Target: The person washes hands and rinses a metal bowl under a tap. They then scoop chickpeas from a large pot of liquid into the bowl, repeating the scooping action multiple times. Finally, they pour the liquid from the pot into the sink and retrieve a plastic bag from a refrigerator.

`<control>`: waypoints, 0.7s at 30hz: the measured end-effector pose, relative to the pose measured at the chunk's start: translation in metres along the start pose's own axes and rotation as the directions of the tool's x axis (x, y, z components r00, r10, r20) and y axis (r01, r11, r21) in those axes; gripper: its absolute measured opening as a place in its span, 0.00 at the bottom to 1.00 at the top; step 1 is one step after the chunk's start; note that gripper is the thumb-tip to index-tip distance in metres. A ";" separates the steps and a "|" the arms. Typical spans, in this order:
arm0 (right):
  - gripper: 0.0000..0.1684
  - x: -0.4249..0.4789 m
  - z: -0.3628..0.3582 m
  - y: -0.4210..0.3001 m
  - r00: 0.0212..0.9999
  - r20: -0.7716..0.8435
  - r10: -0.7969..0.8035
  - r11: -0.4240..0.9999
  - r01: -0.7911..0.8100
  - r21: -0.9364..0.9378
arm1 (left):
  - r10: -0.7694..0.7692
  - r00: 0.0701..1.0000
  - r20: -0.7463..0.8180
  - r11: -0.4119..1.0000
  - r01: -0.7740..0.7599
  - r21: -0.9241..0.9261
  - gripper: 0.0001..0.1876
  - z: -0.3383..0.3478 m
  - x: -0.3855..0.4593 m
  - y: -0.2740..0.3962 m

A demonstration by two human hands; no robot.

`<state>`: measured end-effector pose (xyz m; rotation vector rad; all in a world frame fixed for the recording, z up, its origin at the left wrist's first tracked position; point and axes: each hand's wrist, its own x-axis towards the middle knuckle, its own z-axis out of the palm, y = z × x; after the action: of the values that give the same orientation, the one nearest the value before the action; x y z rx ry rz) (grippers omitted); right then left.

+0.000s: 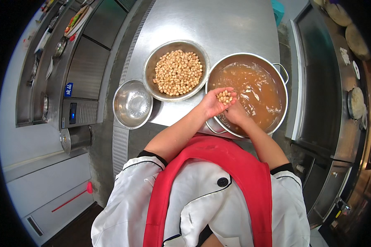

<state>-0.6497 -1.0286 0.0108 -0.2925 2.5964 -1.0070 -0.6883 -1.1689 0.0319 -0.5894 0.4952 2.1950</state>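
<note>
My left hand [211, 103] is palm up over the near left part of a large steel pot [282, 115]. Cupped in it is a small heap of peanuts [225, 97]. Just beside and partly below is my right hand [235, 113], reaching over the pot's near side; its fingers are hidden, so their grip does not show. Cloudy brown liquid [261, 91] fills much of the pot, with a few pale bits in it. Left of the pot, a wide steel bowl [150, 75] holds a big pile of peanuts [177, 72].
A smaller steel bowl [133, 103] sits at the left edge of the steel table [216, 24]. The pot has loop handles [283, 72]. Steel cabinets [88, 58] line the left side, and a counter with dishes [343, 92] runs along the right.
</note>
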 end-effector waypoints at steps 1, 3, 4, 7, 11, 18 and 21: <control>0.23 -0.009 -0.003 -0.008 0.999 -0.011 -0.048 0.997 0.047 -0.060 | -0.002 1.000 0.010 1.000 0.002 0.009 0.16 0.000 -0.001 0.000; 0.22 -0.015 -0.001 -0.004 0.996 0.034 -0.086 0.993 0.088 -0.081 | 0.002 1.000 0.024 1.000 -0.003 0.016 0.17 0.002 -0.002 0.000; 0.21 -0.022 0.003 0.002 0.985 -0.024 -0.174 0.982 0.171 -0.084 | 0.009 1.000 0.029 1.000 -0.009 0.015 0.18 0.003 -0.002 -0.001; 0.15 -0.034 -0.002 0.012 0.989 0.125 -0.084 0.996 0.083 0.013 | 0.011 0.999 0.038 1.000 -0.010 -0.013 0.23 0.001 -0.001 -0.001; 0.09 -0.047 -0.016 0.023 0.950 0.311 -0.024 0.992 -0.017 0.128 | 0.006 0.999 0.052 1.000 -0.006 0.005 0.27 0.001 0.001 -0.001; 0.05 -0.048 -0.027 0.032 0.855 0.519 -0.001 0.919 -0.204 0.338 | -0.002 1.000 0.017 1.000 0.002 0.007 0.26 0.008 -0.002 -0.001; 0.05 -0.048 -0.037 0.031 0.834 0.547 -0.065 0.835 -0.255 0.487 | -0.011 1.000 0.000 1.000 0.011 0.001 0.21 0.009 -0.004 -0.001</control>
<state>-0.6216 -0.9685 0.0265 -0.2434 1.7056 -1.3388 -0.6876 -1.1658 0.0412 -0.5905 0.4922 2.1837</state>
